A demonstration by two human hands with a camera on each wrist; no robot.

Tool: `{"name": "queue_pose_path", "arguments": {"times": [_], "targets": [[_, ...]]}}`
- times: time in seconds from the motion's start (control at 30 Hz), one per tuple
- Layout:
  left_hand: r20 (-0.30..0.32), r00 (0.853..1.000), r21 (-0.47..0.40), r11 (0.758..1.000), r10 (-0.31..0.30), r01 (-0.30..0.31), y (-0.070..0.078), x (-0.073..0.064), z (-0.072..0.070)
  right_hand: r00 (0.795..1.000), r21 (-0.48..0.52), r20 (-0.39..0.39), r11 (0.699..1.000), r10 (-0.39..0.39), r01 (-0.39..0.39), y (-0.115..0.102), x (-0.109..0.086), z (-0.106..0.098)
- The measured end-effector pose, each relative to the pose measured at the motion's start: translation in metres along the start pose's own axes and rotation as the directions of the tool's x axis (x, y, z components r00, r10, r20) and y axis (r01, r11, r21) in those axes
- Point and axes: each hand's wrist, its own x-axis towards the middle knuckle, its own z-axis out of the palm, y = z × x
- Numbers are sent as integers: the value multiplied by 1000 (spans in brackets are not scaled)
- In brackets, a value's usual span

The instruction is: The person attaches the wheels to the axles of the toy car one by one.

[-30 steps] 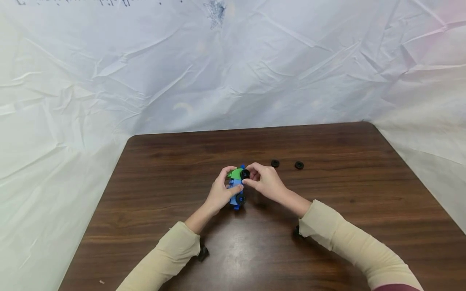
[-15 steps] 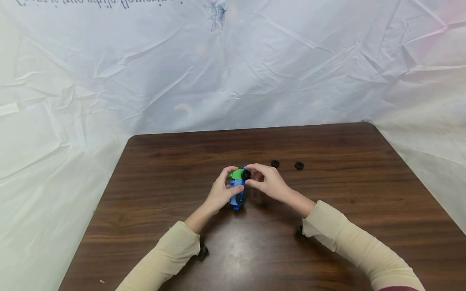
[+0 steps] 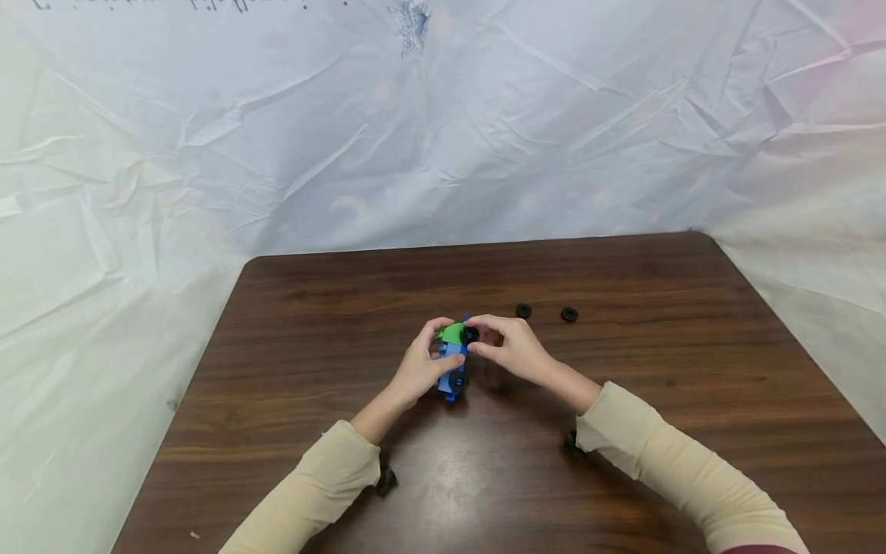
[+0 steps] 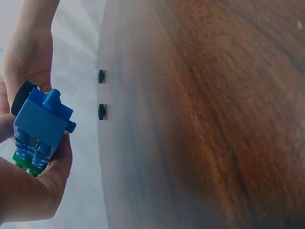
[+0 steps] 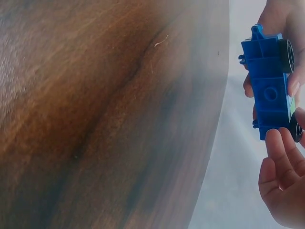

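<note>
My left hand [image 3: 418,365] grips a small toy car [image 3: 453,352] by its sides, above the table. Its body has blue blocks and a green block [image 3: 453,333] at the far end. On the car's right side sit two black wheels, a near wheel [image 3: 458,382] and a far wheel [image 3: 469,335]. The thumb and fingers of my right hand [image 3: 515,350] pinch the far wheel. In the right wrist view the blue base [image 5: 269,93] shows its underside, with bare axle pegs [image 5: 242,59] along the other side.
Two loose black wheels, the left one [image 3: 523,311] and the right one [image 3: 569,315], lie on the brown table [image 3: 311,308] beyond my right hand. A pale wrinkled cloth [image 3: 443,138] hangs behind the table. A tiny scrap [image 3: 194,535] lies at the front left.
The toy car and both wheels on it have shifted slightly right. My right hand has also moved a little right, its fingers staying at the far wheel. The loose wheels have not moved.
</note>
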Motion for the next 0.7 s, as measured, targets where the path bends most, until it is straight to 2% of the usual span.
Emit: {"name": "queue_pose_path", "arguments": {"times": [0.3,0.7], "targets": [[13,1000,-11,1000,1,-1,23,-13,-1,1000,-7,-6,1000,-8,8,-1,-1,2],[32,999,-18,1000,23,-22,22,-15,-4,998,-26,-42,999,-35,34,-2,0,5]]}}
